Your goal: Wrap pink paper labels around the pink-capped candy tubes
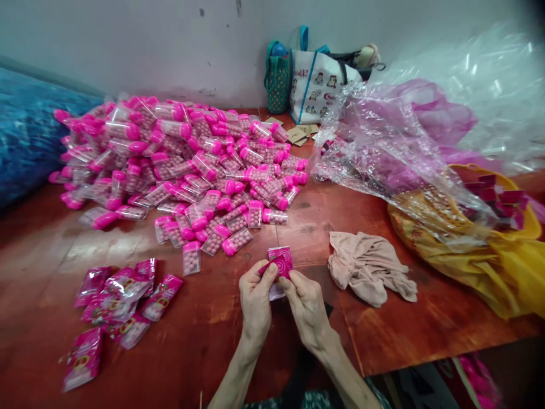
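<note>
Near the table's front, my left hand (256, 298) pinches a pink printed packet (282, 262) between thumb and fingers. My right hand (307, 307) is closed on the lower right edge of the same packet. Part of the packet is folded over, and a clear bit shows beneath it between the hands. Ahead lies a big heap of clear plastic containers (170, 153) with bright pink caps, filled with pink balls. To the left are several filled pink packets (123, 295), one apart from the others. A crumpled beige cloth (370, 267) lies right of my hands.
A yellow bag (481, 267) holding dark pink pieces stands at the right, with clear plastic film (383, 147) over it. At the back are a white tote bag (319, 85), a green bottle holder (276, 85) and cardboard pieces (300, 134). Blue bagging (29, 136) bulges at far left.
</note>
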Tool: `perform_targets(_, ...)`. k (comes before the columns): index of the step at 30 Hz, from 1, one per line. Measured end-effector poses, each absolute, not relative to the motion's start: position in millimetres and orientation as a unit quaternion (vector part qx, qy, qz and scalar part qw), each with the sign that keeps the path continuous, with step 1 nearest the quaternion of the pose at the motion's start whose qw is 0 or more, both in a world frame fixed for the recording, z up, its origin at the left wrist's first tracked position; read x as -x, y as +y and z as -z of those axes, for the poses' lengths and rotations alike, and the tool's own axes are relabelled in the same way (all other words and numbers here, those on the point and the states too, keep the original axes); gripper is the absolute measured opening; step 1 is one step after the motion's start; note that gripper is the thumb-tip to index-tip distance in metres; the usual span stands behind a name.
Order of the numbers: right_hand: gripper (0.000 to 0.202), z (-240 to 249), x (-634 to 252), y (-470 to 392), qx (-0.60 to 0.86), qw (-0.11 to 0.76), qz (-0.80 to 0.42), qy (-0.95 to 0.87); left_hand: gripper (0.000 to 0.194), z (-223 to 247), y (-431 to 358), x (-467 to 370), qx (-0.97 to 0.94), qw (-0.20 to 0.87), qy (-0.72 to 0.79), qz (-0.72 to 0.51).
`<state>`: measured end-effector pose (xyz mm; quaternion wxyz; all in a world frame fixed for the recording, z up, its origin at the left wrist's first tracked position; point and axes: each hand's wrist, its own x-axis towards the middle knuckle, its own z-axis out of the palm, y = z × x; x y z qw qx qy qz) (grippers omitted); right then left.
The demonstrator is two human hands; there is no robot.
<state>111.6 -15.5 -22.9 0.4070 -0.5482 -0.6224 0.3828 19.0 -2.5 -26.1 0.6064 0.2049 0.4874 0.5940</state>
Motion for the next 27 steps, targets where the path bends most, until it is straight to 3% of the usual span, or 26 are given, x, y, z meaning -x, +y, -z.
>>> perform_targets(6,0.017,21,-108,-12,0.579,0.408,-0.424,-0.564,0.008,24,1,-16,-0.208,0.621,0.479,-0.585)
perform_targets(13,0.017,30,-107,-13,0.576,0.424,-0.448,-0.536,0.010,24,6,-14,-0.116,0.676,0.445,-0.575)
perform_targets(21,0.021,22,-100,-9,0.516,0.451,-0.420,-0.596,0.017,27,8,-5,-0.089,0.683,0.444,-0.573)
perform_targets(27,0.021,24,-102,-12,0.550,0.451,-0.422,-0.563,0.018,24,9,-7,-0.106,0.673,0.447,-0.580)
